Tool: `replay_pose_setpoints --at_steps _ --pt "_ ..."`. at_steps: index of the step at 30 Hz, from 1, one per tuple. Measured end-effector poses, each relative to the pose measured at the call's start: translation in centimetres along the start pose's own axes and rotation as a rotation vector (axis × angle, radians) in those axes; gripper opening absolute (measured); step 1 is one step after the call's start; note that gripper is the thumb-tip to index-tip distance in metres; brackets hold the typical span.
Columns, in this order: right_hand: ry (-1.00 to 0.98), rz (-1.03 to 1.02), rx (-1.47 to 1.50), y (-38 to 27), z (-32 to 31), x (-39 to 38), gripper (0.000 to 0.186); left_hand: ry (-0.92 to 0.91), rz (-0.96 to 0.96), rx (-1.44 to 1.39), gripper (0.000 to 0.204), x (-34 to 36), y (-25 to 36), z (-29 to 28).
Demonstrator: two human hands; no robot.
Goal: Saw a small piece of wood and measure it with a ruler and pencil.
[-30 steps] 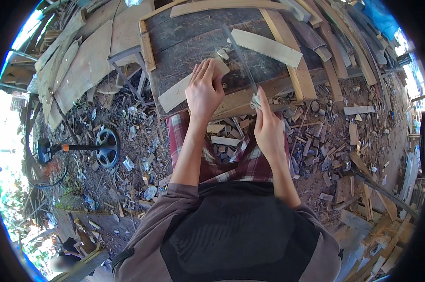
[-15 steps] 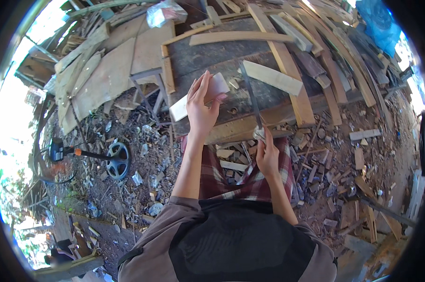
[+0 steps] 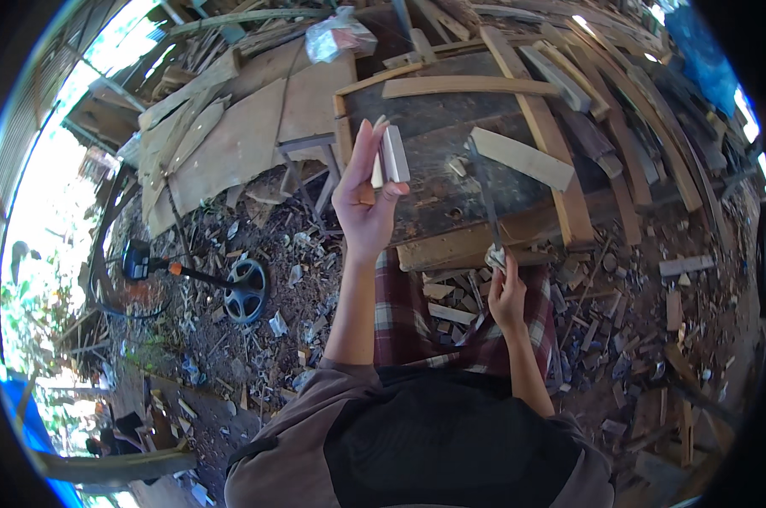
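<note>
My left hand (image 3: 364, 199) is raised at the left part of the dark workbench (image 3: 434, 127), holding pale wood (image 3: 396, 155) on end between fingers and thumb; whether it is one piece or two I cannot tell. My right hand (image 3: 507, 288), at the bench's front edge, grips the pale wrapped handle of a long, narrow dark blade (image 3: 486, 193). The blade lies or hovers over the bench top, its far end beside a pale board (image 3: 521, 158) that rests partly across a longer timber. A small wood scrap (image 3: 457, 167) lies left of the blade.
Several timbers (image 3: 637, 127) line the bench's right, and thin sheets (image 3: 214, 152) the left, with a clear bag (image 3: 341, 35) behind. A wheeled tool (image 3: 246, 289) lies at left on ground strewn with offcuts (image 3: 620, 339). A blue sheet (image 3: 694, 59) hangs at far right.
My left hand has lifted the pale board off the bench and turned it on end. My right hand still grips the blade, lower relative to my left. The whole view has shifted.
</note>
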State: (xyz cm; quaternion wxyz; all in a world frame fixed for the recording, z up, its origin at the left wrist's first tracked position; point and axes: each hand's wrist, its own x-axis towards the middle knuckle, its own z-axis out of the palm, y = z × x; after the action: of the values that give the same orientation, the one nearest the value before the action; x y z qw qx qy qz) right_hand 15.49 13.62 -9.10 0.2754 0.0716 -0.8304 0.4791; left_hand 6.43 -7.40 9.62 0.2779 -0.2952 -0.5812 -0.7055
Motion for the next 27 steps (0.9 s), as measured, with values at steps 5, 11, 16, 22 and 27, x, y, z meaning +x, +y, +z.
replay_pose_setpoints --at_steps 5,11,16,22,27 --pt "-0.066 0.124 -0.185 0.5 0.6 0.1 0.041 -0.303 0.016 0.491 0.068 2.8 -0.9 2.8" --pt "-0.083 0.146 -0.165 0.0 0.9 -0.4 0.036 -0.671 0.272 0.613 0.055 5.7 -4.5 10.5" --pt "-0.081 0.162 -0.088 -0.9 0.7 -0.3 0.035 -1.036 0.245 0.882 0.053 5.9 -8.4 14.3" --pt "-0.118 0.214 -0.078 -1.5 0.3 -0.3 0.027 -1.242 -0.156 0.865 0.068 6.3 -7.7 16.1" --pt "-0.141 0.196 -0.059 -1.9 0.2 -0.2 0.023 -1.205 0.084 0.777 0.072 5.6 -11.8 15.4"
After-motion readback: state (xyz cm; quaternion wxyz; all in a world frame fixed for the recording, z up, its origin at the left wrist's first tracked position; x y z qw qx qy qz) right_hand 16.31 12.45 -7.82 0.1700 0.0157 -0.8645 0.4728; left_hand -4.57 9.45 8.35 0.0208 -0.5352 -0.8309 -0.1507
